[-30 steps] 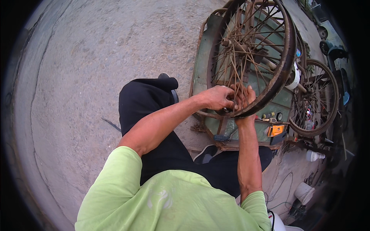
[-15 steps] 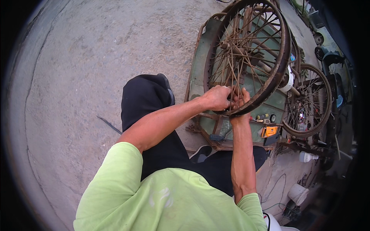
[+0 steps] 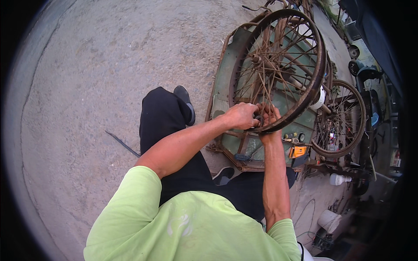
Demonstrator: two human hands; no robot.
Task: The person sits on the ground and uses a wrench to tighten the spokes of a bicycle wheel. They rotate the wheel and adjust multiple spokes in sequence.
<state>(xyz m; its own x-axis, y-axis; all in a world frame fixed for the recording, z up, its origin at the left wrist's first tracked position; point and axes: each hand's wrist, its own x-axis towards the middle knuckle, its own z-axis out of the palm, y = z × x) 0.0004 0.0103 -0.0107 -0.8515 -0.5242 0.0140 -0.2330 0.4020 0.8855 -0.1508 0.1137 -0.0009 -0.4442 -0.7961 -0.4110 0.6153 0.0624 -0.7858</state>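
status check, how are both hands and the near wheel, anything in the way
Left hand and right hand at bottom of near wheel, grips unclear. Wheel rusty, seen over green panel. Spokes partly cover right hand.

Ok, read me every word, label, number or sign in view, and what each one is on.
None can be read.
Light-green shirt: a pale mark on the front, no letters I can make out.
Orange box: any print is too small to read.
Nearer wheel rim: no legible marking.
Bright bits seen through the farther wheel: too small and blurred.
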